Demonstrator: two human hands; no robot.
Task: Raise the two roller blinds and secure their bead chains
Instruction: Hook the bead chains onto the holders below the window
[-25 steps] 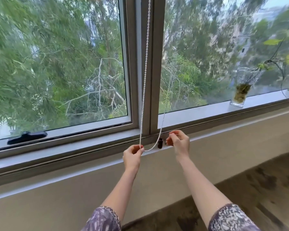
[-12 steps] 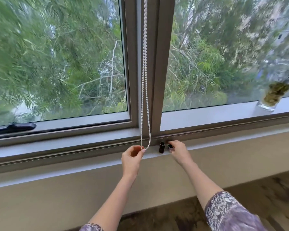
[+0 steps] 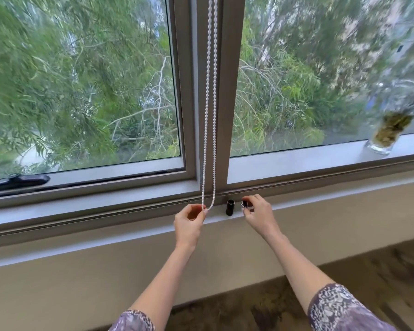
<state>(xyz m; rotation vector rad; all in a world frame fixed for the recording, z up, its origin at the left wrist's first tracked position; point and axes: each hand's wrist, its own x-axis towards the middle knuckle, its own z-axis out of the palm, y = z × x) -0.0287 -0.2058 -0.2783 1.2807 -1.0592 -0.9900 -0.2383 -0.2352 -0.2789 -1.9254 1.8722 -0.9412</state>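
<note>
Hanging as a doubled loop down the grey central window mullion (image 3: 227,91), the white plastic bead chain (image 3: 209,115) ends at the sill, its lowest bend pinched by the left hand (image 3: 189,219). The right hand (image 3: 257,212) closes its fingertips on a small black cap (detail blurred) just beside the upright black cylindrical chain holder (image 3: 230,207).

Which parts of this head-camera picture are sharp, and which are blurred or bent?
Head view: the bead chain and both hands, left hand and right hand, are fairly sharp; the trees and glass jar smear toward the edges; the window sill slants from wide-angle distortion.
</note>
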